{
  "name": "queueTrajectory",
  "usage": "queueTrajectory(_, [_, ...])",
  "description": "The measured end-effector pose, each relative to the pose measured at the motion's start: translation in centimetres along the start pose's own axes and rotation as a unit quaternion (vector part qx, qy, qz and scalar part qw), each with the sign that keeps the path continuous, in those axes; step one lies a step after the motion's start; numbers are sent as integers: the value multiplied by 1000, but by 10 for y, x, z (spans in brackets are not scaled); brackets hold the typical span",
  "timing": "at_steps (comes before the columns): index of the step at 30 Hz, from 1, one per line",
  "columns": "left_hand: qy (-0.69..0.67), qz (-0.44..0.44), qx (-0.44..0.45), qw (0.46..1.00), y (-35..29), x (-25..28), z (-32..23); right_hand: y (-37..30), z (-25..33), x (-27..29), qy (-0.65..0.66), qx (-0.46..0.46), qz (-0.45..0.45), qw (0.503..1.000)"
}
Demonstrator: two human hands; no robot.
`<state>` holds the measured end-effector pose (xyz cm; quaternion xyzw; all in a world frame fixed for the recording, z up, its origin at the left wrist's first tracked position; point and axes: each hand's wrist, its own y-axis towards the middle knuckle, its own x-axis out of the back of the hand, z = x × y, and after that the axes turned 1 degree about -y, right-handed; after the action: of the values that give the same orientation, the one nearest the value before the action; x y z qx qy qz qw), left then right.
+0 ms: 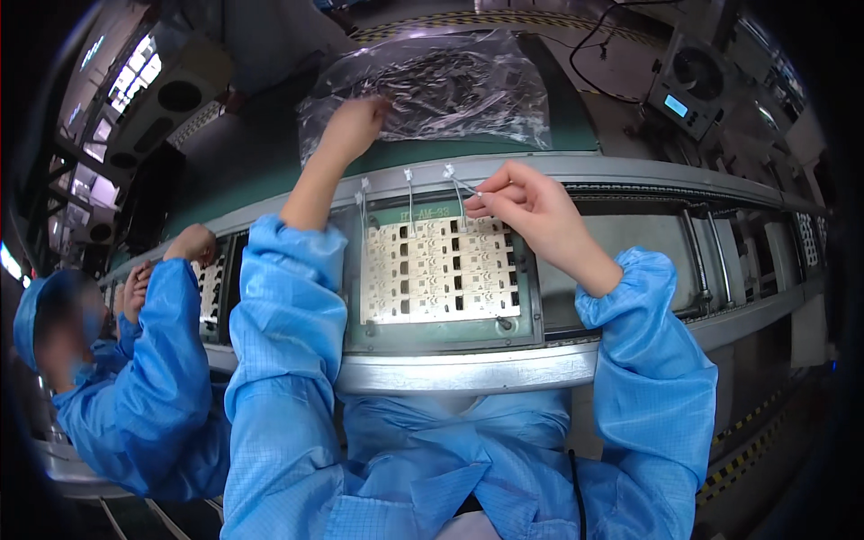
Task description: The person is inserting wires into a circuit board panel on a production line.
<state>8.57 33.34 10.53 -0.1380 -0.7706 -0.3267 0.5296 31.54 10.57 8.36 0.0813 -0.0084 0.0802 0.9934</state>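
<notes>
My right hand point(531, 207) pinches a thin grey cable point(464, 185) between thumb and forefinger, above the far right part of a panel of cream circuit boards point(432, 279). That cable's white connector point(449, 170) rests at the rail behind the panel. Two similar cables with white plugs, one with its plug point(409, 175) in the middle and one at the left, lie over the same rail toward the panel. Reaching forward, my left hand point(355, 126) is at the near left of a clear plastic bag point(513, 117) full of small dark pieces. Its fingers are curled; what they grip is hidden.
The panel lies in a green fixture point(432, 337) on a conveyor with metal rails point(468, 371). At the left, a co-worker in blue point(144, 396) has both hands over the same line. A fan unit with a lit display point(676, 105) stands at the far right.
</notes>
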Motion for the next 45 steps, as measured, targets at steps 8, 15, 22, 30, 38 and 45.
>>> queueTrajectory(8, [124,13,-105,987,1,5,4,6,0,7,-32,1,-22,999])
queueTrajectory(15, [-44,168,-58,983,18,-11,-20,3,4,6,-43,27,-15,999])
queueTrajectory(22, [-73,173,-115,975,25,-24,-9,2,8,-2,-64,39,-33,997])
queueTrajectory(30, [-139,249,-91,954,19,-15,-9,11,0,-37,-283,115,-54,951])
queueTrajectory(38, [-30,218,-104,970,12,-15,-2,20,1,-58,-328,155,-72,929])
queueTrajectory(45, [-218,96,-57,970,15,-17,8,25,-9,-75,-401,174,-25,899])
